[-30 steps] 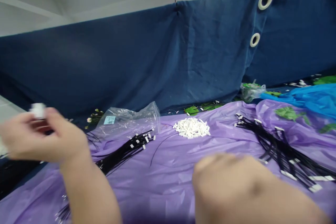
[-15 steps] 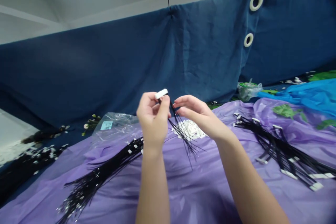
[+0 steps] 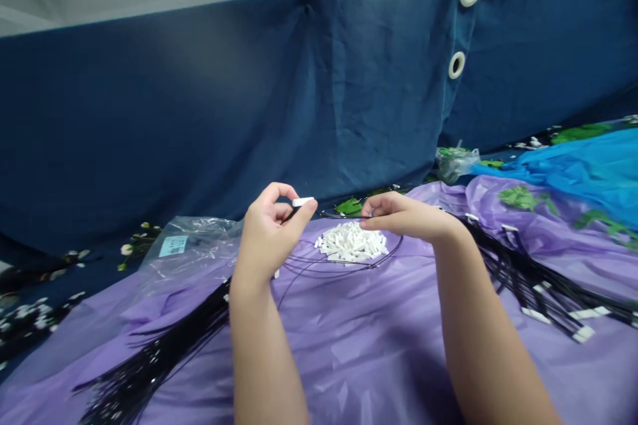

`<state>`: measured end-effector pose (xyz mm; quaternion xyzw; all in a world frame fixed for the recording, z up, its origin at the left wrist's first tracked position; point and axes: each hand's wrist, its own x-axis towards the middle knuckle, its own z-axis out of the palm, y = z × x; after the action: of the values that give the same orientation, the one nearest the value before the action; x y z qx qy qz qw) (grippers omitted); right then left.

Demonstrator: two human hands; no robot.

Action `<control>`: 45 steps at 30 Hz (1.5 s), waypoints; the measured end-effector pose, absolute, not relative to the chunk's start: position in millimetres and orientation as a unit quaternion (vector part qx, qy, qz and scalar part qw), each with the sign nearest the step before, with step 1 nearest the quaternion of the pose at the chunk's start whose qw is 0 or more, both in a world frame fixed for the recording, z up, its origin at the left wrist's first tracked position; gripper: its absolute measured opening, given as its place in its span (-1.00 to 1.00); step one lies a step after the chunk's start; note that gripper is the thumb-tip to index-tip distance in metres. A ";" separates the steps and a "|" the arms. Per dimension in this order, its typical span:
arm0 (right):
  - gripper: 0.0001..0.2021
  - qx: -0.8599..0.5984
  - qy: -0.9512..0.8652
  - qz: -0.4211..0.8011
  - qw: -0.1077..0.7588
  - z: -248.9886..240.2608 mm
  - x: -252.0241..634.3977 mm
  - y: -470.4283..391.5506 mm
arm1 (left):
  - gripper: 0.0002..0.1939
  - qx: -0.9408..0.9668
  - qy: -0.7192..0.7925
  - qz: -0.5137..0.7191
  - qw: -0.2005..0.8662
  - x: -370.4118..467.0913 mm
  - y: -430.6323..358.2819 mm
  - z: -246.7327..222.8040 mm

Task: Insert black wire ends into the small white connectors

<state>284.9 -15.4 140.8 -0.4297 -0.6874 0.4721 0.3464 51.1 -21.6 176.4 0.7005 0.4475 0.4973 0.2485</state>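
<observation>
Between thumb and fingers, my left hand (image 3: pixel 269 229) pinches a white plastic piece (image 3: pixel 304 201) with thin black wires coming from it. To its right, my right hand (image 3: pixel 399 214) closes on the thin black wires (image 3: pixel 341 215), which run across from the left hand. The wires bend round in a loop beyond my right fingers and come back over the purple sheet. Below and behind the wires lies a heap of small white pieces (image 3: pixel 351 244). The far ends of the wires are hard to make out.
Bundles of black wires lie left (image 3: pixel 164 362) and right (image 3: pixel 533 269) on the purple sheet (image 3: pixel 369 358). A clear plastic bag (image 3: pixel 199 246) with a label lies at the left. Behind hangs a blue curtain (image 3: pixel 224 106). Blue plastic (image 3: pixel 583 169) and green leaves (image 3: pixel 521 198) lie right.
My right hand has moved outward and closed on the wires, which hung down before and now stretch sideways and loop. My left hand still holds the white piece. The view has shifted.
</observation>
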 end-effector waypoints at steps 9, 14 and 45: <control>-0.72 -0.507 -0.717 0.357 0.319 140.1 311.7 -19.5 | -0.79 0.724 0.487 0.483 0.071 40.1 -25.7 181.2; -0.76 -0.487 -0.728 0.343 0.339 126.0 313.8 -2.3 | -0.82 0.661 0.471 0.568 0.137 29.8 -18.4 178.3; -0.71 -0.450 -0.642 0.306 0.540 118.5 293.0 19.6 | -0.79 0.543 0.367 0.480 0.584 63.7 -11.1 177.6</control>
<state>293.0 19.6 118.5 -0.4499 -0.6423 0.3060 0.5398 63.7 -11.1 177.6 0.5427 0.3674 0.4796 0.5835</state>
